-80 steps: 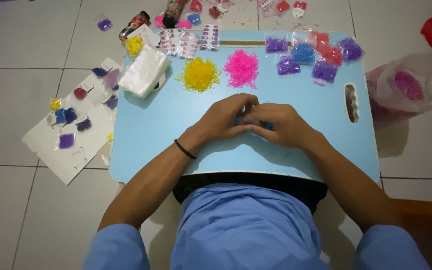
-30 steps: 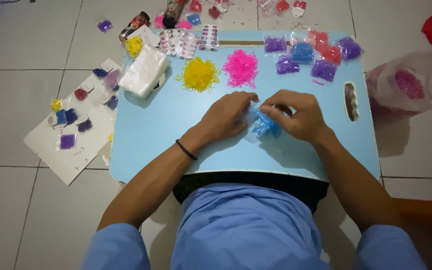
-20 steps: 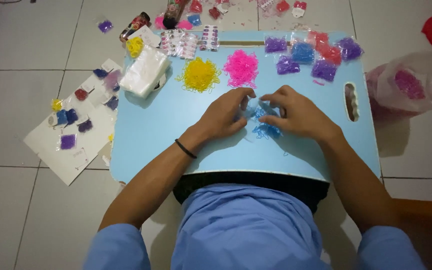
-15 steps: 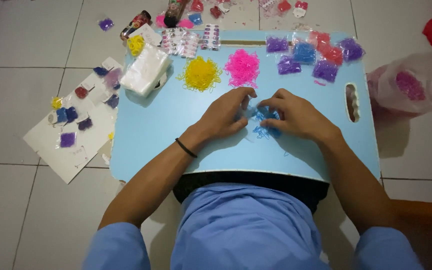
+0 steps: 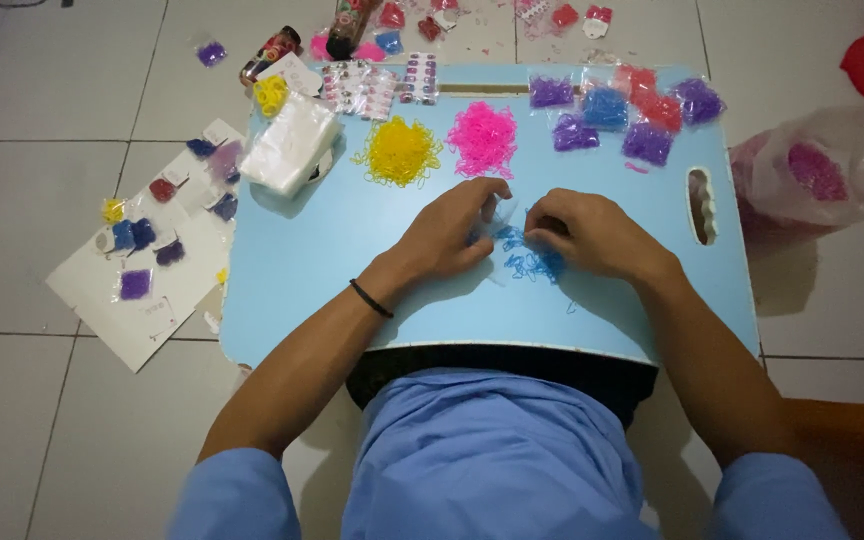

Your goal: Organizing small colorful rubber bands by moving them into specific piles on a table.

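Observation:
My left hand (image 5: 449, 236) and my right hand (image 5: 589, 234) meet at the middle of a light blue lap table (image 5: 312, 270). Between their fingertips is a small clear plastic bag (image 5: 499, 212), pinched from both sides. Just below the fingers a loose heap of small blue rubber bands (image 5: 532, 263) lies on the table top, touching my right hand. A black band circles my left wrist (image 5: 372, 298).
Farther back on the table lie a yellow band heap (image 5: 399, 152), a pink band heap (image 5: 483, 137), a stack of clear bags (image 5: 290, 145) and several bagged purple, blue and red bands (image 5: 620, 108). A white sheet with small bags (image 5: 142, 262) lies on the floor left, a pink-filled plastic bag (image 5: 812, 170) right.
The hands were first closed together over the bag. Blue bands then spilled out onto the table, and the heap now lies spread under my fingers.

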